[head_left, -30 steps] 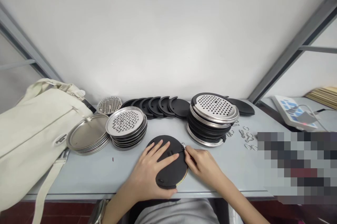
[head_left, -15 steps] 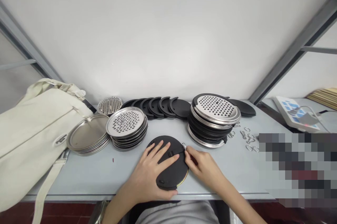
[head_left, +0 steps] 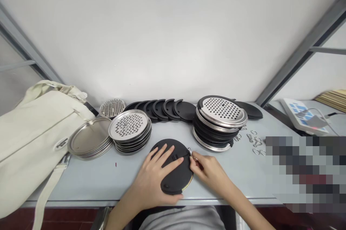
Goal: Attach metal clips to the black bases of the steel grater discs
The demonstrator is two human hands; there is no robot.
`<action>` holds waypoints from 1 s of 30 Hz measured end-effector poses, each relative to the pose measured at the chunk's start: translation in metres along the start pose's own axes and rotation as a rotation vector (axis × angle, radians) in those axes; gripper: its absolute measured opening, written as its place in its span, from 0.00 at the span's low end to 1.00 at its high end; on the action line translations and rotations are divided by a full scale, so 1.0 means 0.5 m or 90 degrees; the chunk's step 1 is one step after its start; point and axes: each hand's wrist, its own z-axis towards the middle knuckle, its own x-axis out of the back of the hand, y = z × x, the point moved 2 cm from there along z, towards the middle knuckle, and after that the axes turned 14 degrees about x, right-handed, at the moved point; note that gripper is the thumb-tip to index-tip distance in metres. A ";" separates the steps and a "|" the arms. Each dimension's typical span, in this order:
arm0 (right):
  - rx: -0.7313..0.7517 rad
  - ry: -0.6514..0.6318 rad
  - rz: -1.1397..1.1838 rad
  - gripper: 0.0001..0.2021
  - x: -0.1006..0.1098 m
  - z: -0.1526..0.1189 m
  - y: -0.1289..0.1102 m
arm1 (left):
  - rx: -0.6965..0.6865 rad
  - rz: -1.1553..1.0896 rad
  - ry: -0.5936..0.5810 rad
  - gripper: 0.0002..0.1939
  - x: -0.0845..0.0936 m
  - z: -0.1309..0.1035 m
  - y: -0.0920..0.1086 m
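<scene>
A round black disc (head_left: 177, 170) lies on the grey table near its front edge. My left hand (head_left: 155, 176) rests flat on the disc's left part, fingers spread, thumb along its lower edge. At the disc's upper right edge, my right hand (head_left: 207, 170) pinches a small metal clip (head_left: 190, 152), which sits against the rim. A thin strip of metal shows along the disc's lower right edge. Several loose metal rings and clips (head_left: 255, 140) lie to the right. Just behind them on the left stands a tall stack of black and metal discs (head_left: 220, 125).
Perforated metal discs (head_left: 129, 125) and plain metal plates (head_left: 90, 136) are stacked at the left, beside a cream bag (head_left: 35, 143). Black discs (head_left: 186, 110) line the wall. A white power strip (head_left: 304, 116) lies at the far right.
My right fingers have shifted slightly at the clip, and more of its metal shows between them. My left hand stays on the disc.
</scene>
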 end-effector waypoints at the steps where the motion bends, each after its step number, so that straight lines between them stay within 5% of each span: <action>1: 0.003 0.000 0.000 0.14 0.000 0.000 0.000 | 0.007 0.002 0.009 0.49 -0.001 0.000 -0.001; 22: -0.041 0.061 0.147 0.05 0.011 -0.002 0.001 | -0.020 0.024 0.021 0.48 0.003 0.000 -0.010; 30: -0.033 0.076 0.144 0.11 0.013 -0.001 0.000 | -0.022 0.017 0.028 0.48 0.002 -0.001 -0.011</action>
